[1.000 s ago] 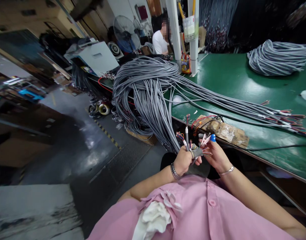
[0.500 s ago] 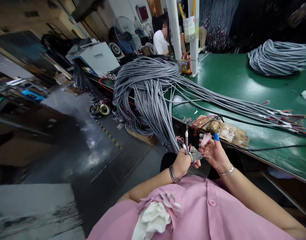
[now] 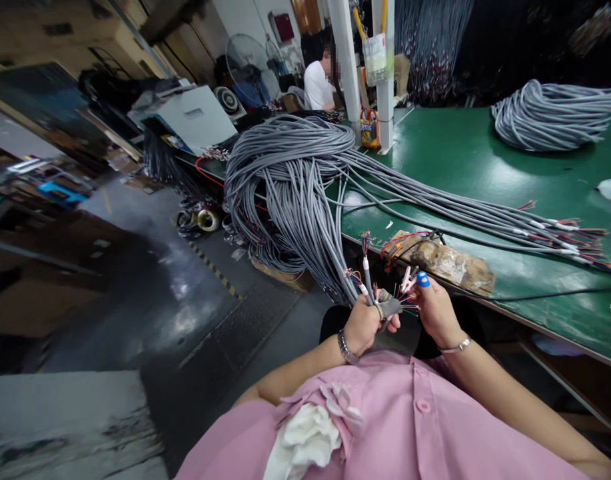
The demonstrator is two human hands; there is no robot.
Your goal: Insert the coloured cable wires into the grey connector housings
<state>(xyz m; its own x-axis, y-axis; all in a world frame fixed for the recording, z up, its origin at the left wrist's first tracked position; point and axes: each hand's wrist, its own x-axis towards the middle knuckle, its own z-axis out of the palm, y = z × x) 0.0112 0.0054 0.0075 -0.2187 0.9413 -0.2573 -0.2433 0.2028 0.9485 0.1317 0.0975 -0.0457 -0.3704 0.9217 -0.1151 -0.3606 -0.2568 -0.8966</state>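
Note:
My left hand is wrapped round grey cable ends whose thin coloured wires fan out. A grey band or sleeve sits at its fingertips, with bare wires pointing right. Close beside it, my right hand pinches a small pale pink tool, like a clip; blue tape covers the thumb. The tool's tip is near the thin wires, and contact cannot be made out. A large bundle of grey cables hangs over the table edge behind my left hand.
On the green table lie cable ends, a worn wooden block and a coiled cable bundle. A white post stands at the back. Beyond it a person in white sits near a fan.
My right fingers have closed in and turned the pink tool, which now points up beside the wires. The wires at my left hand are more spread. My left hand has barely moved.

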